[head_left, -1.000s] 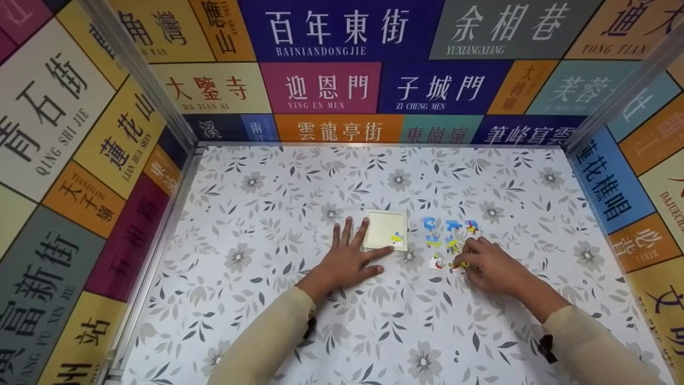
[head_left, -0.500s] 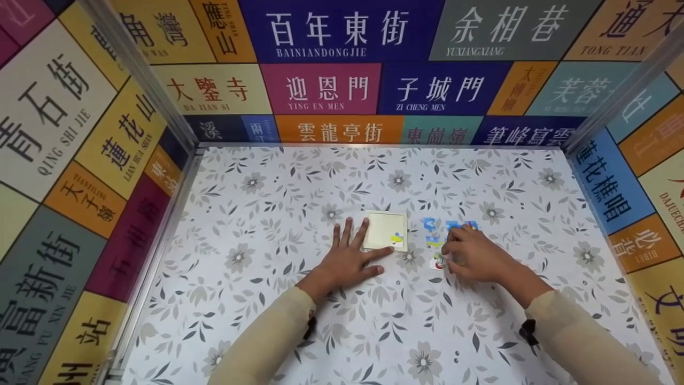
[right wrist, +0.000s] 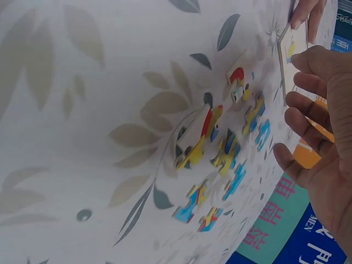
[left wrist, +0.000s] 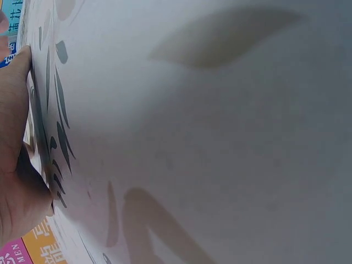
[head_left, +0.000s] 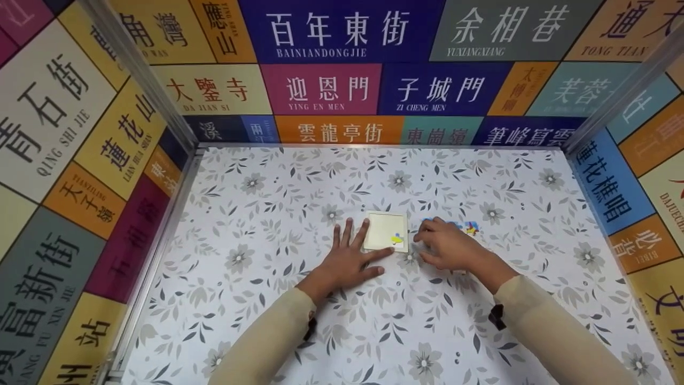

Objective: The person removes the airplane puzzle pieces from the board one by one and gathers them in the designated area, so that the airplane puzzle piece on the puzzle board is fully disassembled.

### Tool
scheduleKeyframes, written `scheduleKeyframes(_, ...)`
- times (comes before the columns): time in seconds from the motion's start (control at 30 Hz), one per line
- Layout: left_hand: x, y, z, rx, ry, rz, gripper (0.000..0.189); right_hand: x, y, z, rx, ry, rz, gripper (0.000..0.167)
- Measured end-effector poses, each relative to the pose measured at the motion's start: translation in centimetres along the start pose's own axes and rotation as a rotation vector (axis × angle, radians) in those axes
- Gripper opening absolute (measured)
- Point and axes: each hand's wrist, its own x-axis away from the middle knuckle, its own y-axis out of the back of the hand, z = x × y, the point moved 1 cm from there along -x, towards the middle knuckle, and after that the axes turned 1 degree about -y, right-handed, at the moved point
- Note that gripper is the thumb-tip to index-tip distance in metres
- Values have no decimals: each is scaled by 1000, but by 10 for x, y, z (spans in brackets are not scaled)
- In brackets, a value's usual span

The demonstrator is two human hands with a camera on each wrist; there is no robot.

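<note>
A small square puzzle tray (head_left: 386, 222) lies on the patterned surface, with one yellow-and-white puzzle piece (head_left: 396, 239) in its lower right corner. My left hand (head_left: 350, 262) is spread flat beside it, fingers on the tray's left side and lower edge; in the left wrist view only part of the left hand (left wrist: 14, 143) appears. My right hand (head_left: 449, 246) hovers just right of the tray, covering most of the loose pieces. In the right wrist view the right hand (right wrist: 324, 121) has loosely bent fingers with no piece visible between them, and several loose puzzle pieces (right wrist: 225, 154) lie beneath.
A piece with a yellow star (head_left: 471, 229) shows beyond the right hand. The floral surface (head_left: 299, 331) stretches around both hands. Panels with large printed characters (head_left: 320, 88) wall it in at the back and on both sides.
My right hand has moved left across the loose pieces, from their right side to near the tray. The left hand and tray have stayed put.
</note>
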Motion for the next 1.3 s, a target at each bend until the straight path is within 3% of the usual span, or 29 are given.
scheduleKeyframes(0.27,0,3,1,-14,-11,-11,58,-26,-4,8,-13,-83,98,39)
scheduleKeyframes(0.53,2,-1,0,-22,-15,-13,58,-38,-18,7,-16,-72,68,43)
scheduleKeyframes(0.83,2,1,-2,2,-10,-19,58,-47,-18,15,-55,-129,118,36)
scheduleKeyframes(1.3,0,0,-1,-19,-18,-36,57,-55,-20,19,-56,-162,121,24)
